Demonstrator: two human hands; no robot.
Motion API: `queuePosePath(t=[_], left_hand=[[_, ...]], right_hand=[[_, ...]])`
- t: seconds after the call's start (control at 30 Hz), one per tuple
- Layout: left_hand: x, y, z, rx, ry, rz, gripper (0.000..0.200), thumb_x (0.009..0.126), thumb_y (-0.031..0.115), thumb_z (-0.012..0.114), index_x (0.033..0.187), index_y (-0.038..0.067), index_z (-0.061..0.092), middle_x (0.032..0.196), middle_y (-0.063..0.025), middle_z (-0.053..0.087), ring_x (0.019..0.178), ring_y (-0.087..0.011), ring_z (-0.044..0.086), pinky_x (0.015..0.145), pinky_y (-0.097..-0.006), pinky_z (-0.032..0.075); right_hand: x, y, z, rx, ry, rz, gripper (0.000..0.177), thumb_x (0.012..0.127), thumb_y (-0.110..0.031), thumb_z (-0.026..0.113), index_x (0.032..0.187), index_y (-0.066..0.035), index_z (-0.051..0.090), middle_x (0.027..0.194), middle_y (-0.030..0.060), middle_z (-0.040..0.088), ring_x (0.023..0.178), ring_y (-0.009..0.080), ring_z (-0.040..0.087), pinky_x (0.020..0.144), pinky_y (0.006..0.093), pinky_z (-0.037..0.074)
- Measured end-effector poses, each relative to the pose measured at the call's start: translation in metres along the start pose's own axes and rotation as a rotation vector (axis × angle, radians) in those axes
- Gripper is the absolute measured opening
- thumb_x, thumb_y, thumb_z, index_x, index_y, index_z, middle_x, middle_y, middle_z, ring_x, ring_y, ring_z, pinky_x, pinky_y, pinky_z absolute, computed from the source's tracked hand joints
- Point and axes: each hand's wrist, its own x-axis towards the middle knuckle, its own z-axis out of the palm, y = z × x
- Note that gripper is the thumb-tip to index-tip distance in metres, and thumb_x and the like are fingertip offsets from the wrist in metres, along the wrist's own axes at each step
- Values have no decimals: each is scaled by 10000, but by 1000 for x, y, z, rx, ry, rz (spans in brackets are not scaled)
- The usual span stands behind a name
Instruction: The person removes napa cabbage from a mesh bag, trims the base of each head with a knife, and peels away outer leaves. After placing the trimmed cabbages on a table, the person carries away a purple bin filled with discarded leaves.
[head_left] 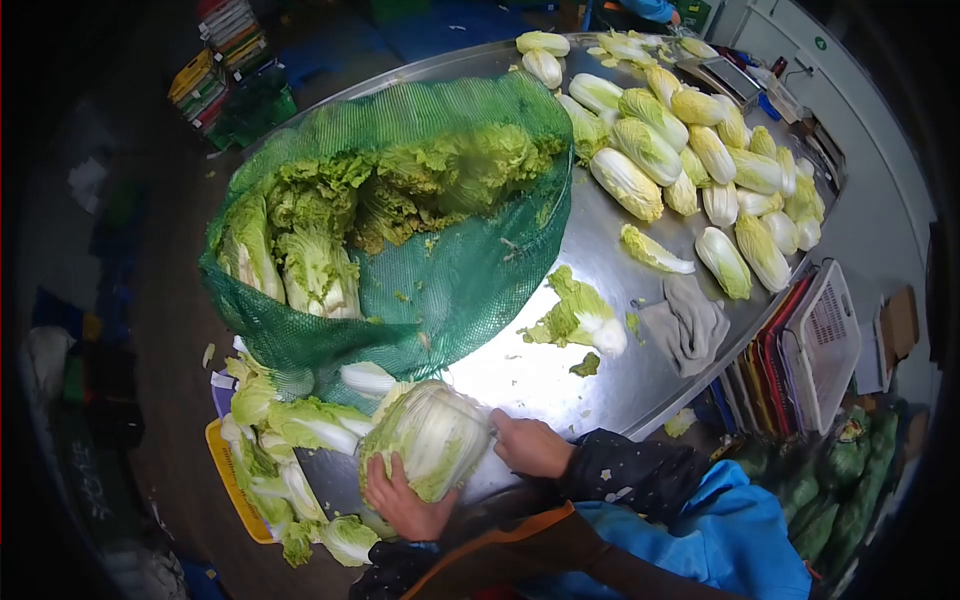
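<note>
A large napa cabbage (pixel 432 440) lies on its side at the near edge of the metal table. My left hand (pixel 408 502) grips its lower side, fingers curved against the outer leaves. At the cut stem end, my right hand (pixel 532 445) is closed in a fist; whatever it holds is hidden. Just behind the cabbage lies a loose white leaf (pixel 368 379). A green mesh sack (pixel 450 290), wide open, holds several leafy untrimmed cabbages (pixel 318 265). Torn outer leaves (pixel 300 425) are heaped to the left of my hands.
Many trimmed cabbages (pixel 650 150) cover the table's far right. A grey cloth (pixel 685 325) and a loose leaf (pixel 578 315) lie mid-table. Stacked crates (pixel 800 350) stand beyond the right edge. A yellow crate (pixel 235 485) sits under the leaves at left. Another person's hand (pixel 675 17) shows at top.
</note>
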Motion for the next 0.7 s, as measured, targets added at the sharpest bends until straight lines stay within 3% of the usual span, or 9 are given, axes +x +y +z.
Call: queuePosePath(t=[0.13,0.27,0.4,0.5,0.63,0.7], left_hand=[[2,-1,3,-36,37,47,922,502,337,788,1287,63,390,1271,-228,393,1197,-422,356,968,-567,254],[-14,-2,14,60,65,39,896,563,447,747,1302,90,386,1287,-210,391,1210,-427,359,946,-616,242],[-23,-4,26,139,86,70,858,624,529,686,1314,118,384,1308,-191,386,1227,-427,353,924,-664,228],[-24,-4,28,150,136,75,844,625,509,693,1309,119,390,1313,-193,381,1228,-429,352,929,-661,227],[-9,1,16,159,82,26,841,617,522,693,1299,124,404,1314,-192,382,1221,-423,360,934,-653,230],[14,-10,-5,-173,-126,-106,840,603,527,697,1285,124,418,1309,-191,388,1216,-415,361,942,-644,229]], right_hand=[[11,10,4,-77,-152,95,238,783,-90,500,972,23,411,701,251,589,691,433,584,636,511,452],[13,7,-14,-90,-282,68,248,784,-91,507,980,32,418,716,252,591,717,424,591,643,502,457],[16,25,1,-235,-307,114,247,790,-92,508,982,38,421,726,244,597,724,424,594,649,495,459],[16,30,9,-225,-280,150,243,778,-90,516,963,37,424,730,240,599,737,420,597,656,489,463],[18,36,19,-274,-198,126,236,769,-78,505,962,37,432,751,246,607,745,404,610,664,481,475],[18,8,3,-267,-252,153,221,786,-66,468,977,43,442,792,251,612,782,400,612,683,473,477]])
